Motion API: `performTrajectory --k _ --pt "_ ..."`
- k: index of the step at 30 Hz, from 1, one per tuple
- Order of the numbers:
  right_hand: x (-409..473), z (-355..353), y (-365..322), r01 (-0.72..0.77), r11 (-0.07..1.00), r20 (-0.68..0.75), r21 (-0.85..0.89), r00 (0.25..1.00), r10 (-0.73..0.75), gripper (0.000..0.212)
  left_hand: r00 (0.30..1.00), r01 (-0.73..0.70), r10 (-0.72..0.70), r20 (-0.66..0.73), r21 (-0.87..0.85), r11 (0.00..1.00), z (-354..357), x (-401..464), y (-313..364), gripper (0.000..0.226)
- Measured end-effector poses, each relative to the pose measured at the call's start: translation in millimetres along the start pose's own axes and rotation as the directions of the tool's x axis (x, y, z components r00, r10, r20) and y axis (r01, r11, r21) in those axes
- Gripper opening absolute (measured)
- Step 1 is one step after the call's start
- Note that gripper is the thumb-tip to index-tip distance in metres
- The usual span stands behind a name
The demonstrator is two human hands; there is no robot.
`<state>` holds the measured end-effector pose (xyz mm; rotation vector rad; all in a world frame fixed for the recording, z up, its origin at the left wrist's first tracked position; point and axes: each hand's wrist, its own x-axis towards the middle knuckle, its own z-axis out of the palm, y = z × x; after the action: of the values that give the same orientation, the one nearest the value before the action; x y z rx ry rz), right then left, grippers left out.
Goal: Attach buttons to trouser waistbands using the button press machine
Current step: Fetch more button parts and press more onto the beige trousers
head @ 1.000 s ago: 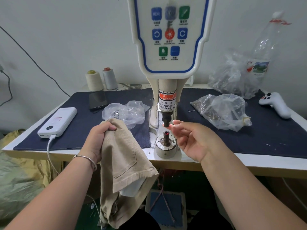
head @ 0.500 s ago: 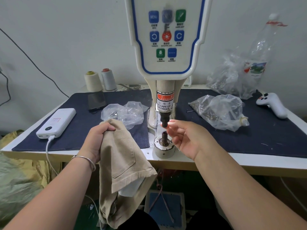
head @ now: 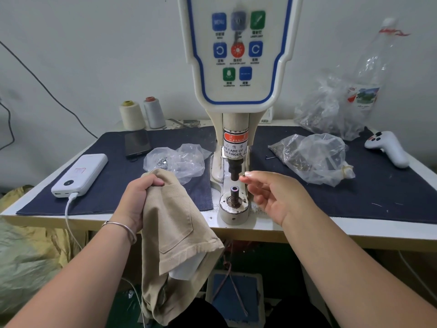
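The button press machine (head: 236, 67) stands mid-table. Its black upper punch (head: 234, 171) hangs over the lower die pin (head: 234, 190), which sits on a round metal base (head: 234, 210). My right hand (head: 276, 197) is just right of the punch, with thumb and forefinger pinching a small button (head: 242, 178) beside the punch tip. My left hand (head: 139, 200) grips the top of beige trousers (head: 175, 237), which hang over the table's front edge left of the die.
A navy mat (head: 354, 185) covers the table. On it lie a white power bank (head: 80, 175) with its cable, a phone (head: 137, 143), clear bags (head: 176, 162) (head: 314, 157) and a white controller (head: 387, 147). Thread cones (head: 131, 116) stand behind. A foot pedal (head: 234, 297) sits below.
My right fingertips have drawn slightly to the right, from under the upper punch to beside it. My left hand and the trousers have stayed put.
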<state>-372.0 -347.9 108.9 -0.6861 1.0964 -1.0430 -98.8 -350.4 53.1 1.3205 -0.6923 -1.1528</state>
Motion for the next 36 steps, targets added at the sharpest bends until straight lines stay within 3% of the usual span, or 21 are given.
performTrajectory --k 8,16,21,24,28,33,36 --pt "-2.8 -4.2 8.9 0.014 0.997 -0.04 -0.079 0.999 -0.017 0.014 0.999 -0.015 0.015 0.032 0.0 1.0 -1.3 0.2 -0.6 0.009" --pt "-6.2 0.4 6.5 0.068 0.995 0.008 -0.069 0.998 -0.068 0.009 0.999 -0.018 0.017 0.033 0.018 1.0 -2.1 1.3 -0.6 0.009" --pt "-3.2 -12.4 3.9 0.21 0.974 -0.119 -0.083 0.968 -0.219 0.002 0.999 -0.017 0.017 0.03 0.013 1.0 -1.5 -1.0 0.0 0.009" --pt "1.0 -37.8 -1.8 0.343 0.906 -0.243 -0.25 0.883 -0.402 0.015 0.999 -0.02 0.02 0.027 0.007 1.0 -0.7 -1.5 -0.1 0.009" --pt "8.9 -74.3 -8.9 0.362 0.758 -0.268 -0.542 0.781 -0.565 0.017 1.0 -0.014 0.014 0.025 -0.016 1.0 -0.3 -0.5 -0.5 0.007" --pt "9.7 -80.2 -5.0 0.396 0.619 -0.025 -0.678 0.829 -0.558 0.012 1.0 0.003 -0.002 0.018 -0.017 1.0 -0.2 0.1 -0.4 0.014" --pt "10.6 -72.4 7.4 0.407 0.459 0.057 -0.79 0.793 -0.606 0.017 1.0 -0.012 0.012 0.003 -0.018 1.0 0.2 -1.0 -0.1 0.01"
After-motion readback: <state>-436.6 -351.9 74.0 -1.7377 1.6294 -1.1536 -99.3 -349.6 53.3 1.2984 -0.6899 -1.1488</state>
